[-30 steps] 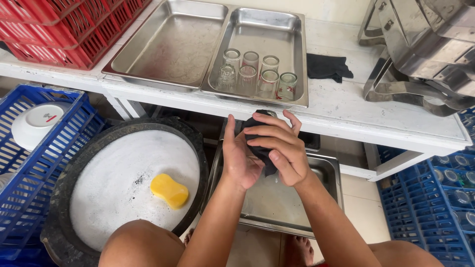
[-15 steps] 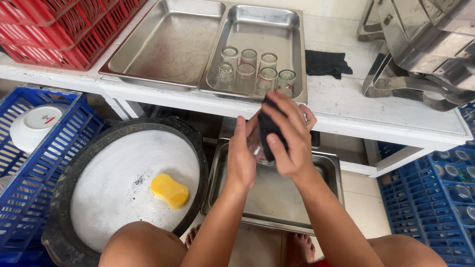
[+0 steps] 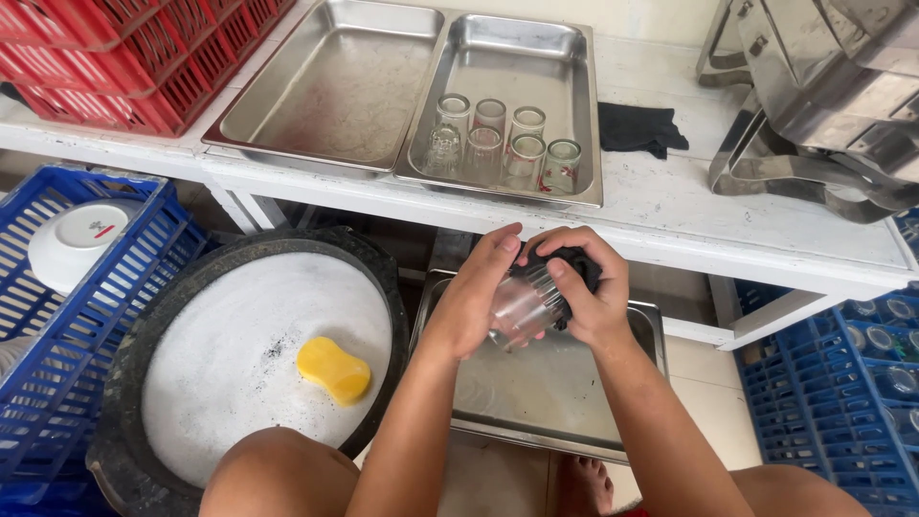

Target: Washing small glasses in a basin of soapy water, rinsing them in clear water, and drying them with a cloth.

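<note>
In the head view, the left hand (image 3: 476,304) is wrapped around a clear glass (image 3: 522,308), and the right hand (image 3: 586,287) presses a dark cloth (image 3: 574,260) against its open end, so both hands are closed on the glass, which is held in the air above a steel pan (image 3: 565,393) on the lower level. The glass looks wet, so it could slip from the fingers and fall into this pan and crack; too much pressure from the cloth could also break the thin wall. On the white tabletop (image 3: 689,206) one steel tray (image 3: 335,86) looks empty, and the second tray (image 3: 565,115) holds seven small glasses (image 3: 503,144) standing close together. A black tub (image 3: 239,354) to the left is full of white foam with a yellow sponge (image 3: 333,369) floating on it. A blue crate (image 3: 86,316) holds a white bowl (image 3: 75,244), and another blue crate (image 3: 852,383) on the right holds more glasses. Red crates (image 3: 124,57) are stacked on the tabletop's left end.
</note>
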